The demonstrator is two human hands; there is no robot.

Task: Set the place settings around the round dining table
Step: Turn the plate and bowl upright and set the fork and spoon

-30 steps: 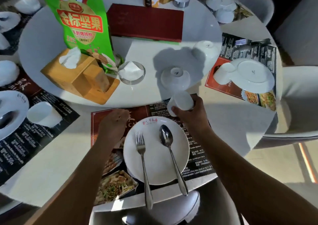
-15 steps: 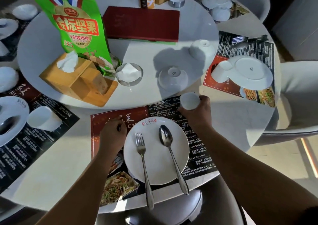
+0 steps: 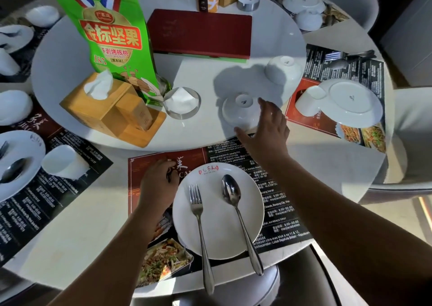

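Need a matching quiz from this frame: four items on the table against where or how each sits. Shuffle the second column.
Column 1
1. fork
2. spoon
3. white bowl
4. tissue box

Column 2
a. wooden, tissue poking out of the top
b. on the plate, right side
c. upside down, at the right hand
d. on the plate, left side

Pairs: 1-d; 2-b; 3-c; 4-a

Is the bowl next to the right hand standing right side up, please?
No, the bowl beside the right hand sits upside down on the turntable, with its foot ring facing up.
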